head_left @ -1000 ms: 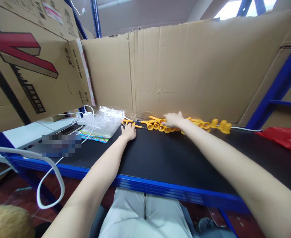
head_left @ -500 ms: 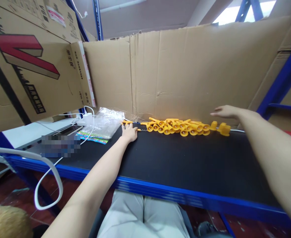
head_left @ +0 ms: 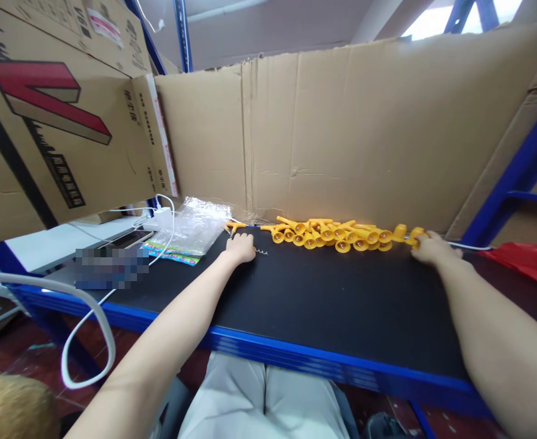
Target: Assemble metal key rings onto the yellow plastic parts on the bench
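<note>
My left hand [head_left: 241,249] is closed on a corkscrew; only its metal spiral [head_left: 261,251] sticks out to the right of the fingers. Just behind that hand lies another corkscrew with a yellow T-shaped handle [head_left: 236,225]. At the right end of the row, my right hand [head_left: 431,249] has its fingers closed on a yellow plastic sleeve [head_left: 416,234]. A second yellow sleeve [head_left: 400,231] stands beside it. Between my hands, a pile of yellow corkscrews with bell-shaped ends [head_left: 327,235] lies along the back, their open mouths facing me.
Clear plastic bags [head_left: 195,225] lie left of my left hand, near a white charger [head_left: 161,218] and cable. A red bag [head_left: 528,262] lies at far right. A cardboard sheet [head_left: 364,134] walls the back; a blue rail [head_left: 295,350] edges the black shelf.
My right hand has come down from above the shelf onto the yellow sleeve. My left hand has shifted slightly towards me, and the corkscrew's spiral has come with it.
</note>
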### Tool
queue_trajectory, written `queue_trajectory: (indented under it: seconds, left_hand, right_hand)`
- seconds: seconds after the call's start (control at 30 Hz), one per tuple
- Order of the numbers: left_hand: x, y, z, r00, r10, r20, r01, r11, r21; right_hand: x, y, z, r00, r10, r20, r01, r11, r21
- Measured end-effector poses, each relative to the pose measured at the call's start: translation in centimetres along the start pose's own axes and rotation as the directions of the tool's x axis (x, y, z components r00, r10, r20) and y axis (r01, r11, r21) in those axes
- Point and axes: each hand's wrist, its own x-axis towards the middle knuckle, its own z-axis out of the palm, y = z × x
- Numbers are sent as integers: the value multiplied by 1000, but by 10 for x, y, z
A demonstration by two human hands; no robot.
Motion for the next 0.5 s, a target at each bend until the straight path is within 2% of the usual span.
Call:
queue_trajectory:
  seconds: [0.07, 0.2, 0.33, 0.4, 0.5]
  left_hand:
    - [-1, 1, -1, 1000, 7, -3, -7, 1000, -11]
    - [-1, 2, -1, 999, 34, -15, -34, 999, -10]
    - [-2, 1, 0, 997, 66, -26, -66, 998, -2]
    - [-2, 2, 0, 996, 80, -27, -80, 997, -1]
    - [-3, 3, 1, 994, 108, -31, -108, 994, -14]
  right_hand:
    - [-6, -8, -5, 990, 96, 105, -93, 995, -31]
    - [-17, -20, -9, 970, 237, 61, -241, 969, 53]
    - [-23, -24, 0, 894, 437, 100, -448, 871, 203]
    - [-26, -26, 3, 871, 484, 85, -489, 839, 239]
    - [-32, -31, 2, 858, 502, 105, -513, 841, 171]
